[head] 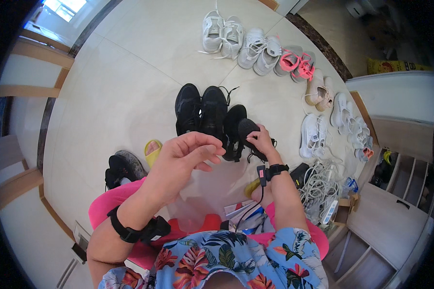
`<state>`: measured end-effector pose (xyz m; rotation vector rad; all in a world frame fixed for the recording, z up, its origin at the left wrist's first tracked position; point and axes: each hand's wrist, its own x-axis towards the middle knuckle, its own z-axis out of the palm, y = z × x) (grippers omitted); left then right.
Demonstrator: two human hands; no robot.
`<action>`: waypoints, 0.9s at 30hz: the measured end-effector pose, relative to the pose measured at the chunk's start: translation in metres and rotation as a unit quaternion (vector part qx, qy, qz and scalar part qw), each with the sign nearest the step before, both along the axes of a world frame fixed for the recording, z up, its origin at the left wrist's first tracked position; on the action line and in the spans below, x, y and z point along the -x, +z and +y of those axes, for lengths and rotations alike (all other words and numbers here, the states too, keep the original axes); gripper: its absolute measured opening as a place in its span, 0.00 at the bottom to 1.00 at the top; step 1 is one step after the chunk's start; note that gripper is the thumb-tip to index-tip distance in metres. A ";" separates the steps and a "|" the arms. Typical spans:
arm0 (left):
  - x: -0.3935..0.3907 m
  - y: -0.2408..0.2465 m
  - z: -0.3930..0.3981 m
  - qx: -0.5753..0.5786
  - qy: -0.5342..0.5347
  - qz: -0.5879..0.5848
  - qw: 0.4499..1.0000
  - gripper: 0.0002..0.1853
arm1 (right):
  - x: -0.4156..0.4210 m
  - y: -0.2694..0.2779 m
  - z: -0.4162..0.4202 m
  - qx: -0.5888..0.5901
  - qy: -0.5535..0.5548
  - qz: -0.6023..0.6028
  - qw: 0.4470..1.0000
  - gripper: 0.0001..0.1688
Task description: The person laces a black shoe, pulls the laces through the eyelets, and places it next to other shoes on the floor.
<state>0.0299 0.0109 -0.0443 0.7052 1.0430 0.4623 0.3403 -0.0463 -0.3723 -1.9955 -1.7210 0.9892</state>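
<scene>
My right hand [263,140] has its thumb and fingers on the toe of a dark grey and black shoe [249,130], the rightmost of the black footwear in front of me. Directly left of it stands another black shoe [235,115], its lower part resting near the first one. Further left, a pair of black lace-up sneakers [214,108] stands side by side, toes pointing away from me. My left hand [188,155] hovers on the near side of that pair, fingers curled and thumb apart, holding nothing. It hides the heels of the pair.
Pairs of white sneakers [252,47], grey shoes with pink laces [288,62] and beige shoes [316,86] curve along the right. Tangled white cables [320,184] lie near my right arm, beside an open shoe cabinet [387,220]. Black-and-grey shoes [130,164] sit left of my yellow slipper [152,155].
</scene>
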 end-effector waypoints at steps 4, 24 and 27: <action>0.004 0.002 0.002 -0.011 0.008 0.008 1.000 0.10 | 0.005 0.011 0.002 0.123 -0.072 0.046 0.989 0.09; -0.022 -0.002 -0.043 -0.172 -0.046 0.026 0.984 0.14 | 0.036 0.403 -0.066 -0.174 0.010 0.415 0.893 0.02; -0.028 0.007 -0.051 -0.130 -0.034 0.024 0.991 0.16 | 0.024 0.401 -0.082 -0.154 0.043 0.405 0.900 0.03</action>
